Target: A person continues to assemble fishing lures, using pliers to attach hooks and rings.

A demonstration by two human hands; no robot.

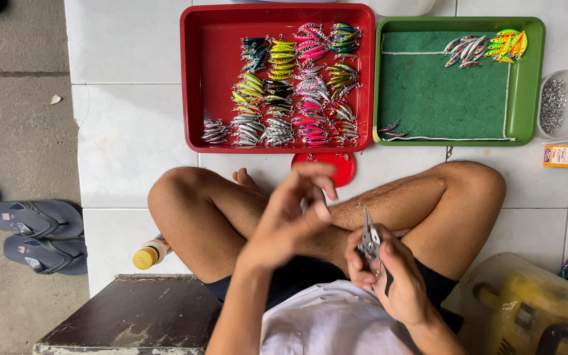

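Lure tray [195, 79] sat ahead of left hand [294, 217]; mat tray [527, 79] ahead-right of right hand [389, 276] w/ pliers [368, 240].

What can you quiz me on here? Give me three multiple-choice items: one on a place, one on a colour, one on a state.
1. Where does the small red lid lie?
A. inside the green tray
B. on the white tiles just below the red tray
C. on the dark step

2. What colour is the tray with the mat and the fewest fishing lures?
A. blue
B. red
C. green

3. What is the right hand doing?
A. gripping slim pliers
B. resting empty on a knee
C. lifting the sandals

Answers:
1 B, the lid sits on the floor tiles against the red tray's near edge.
2 C, its rim and mat are green.
3 A, the fingers wrap the pliers' handles, the tips pointing up.
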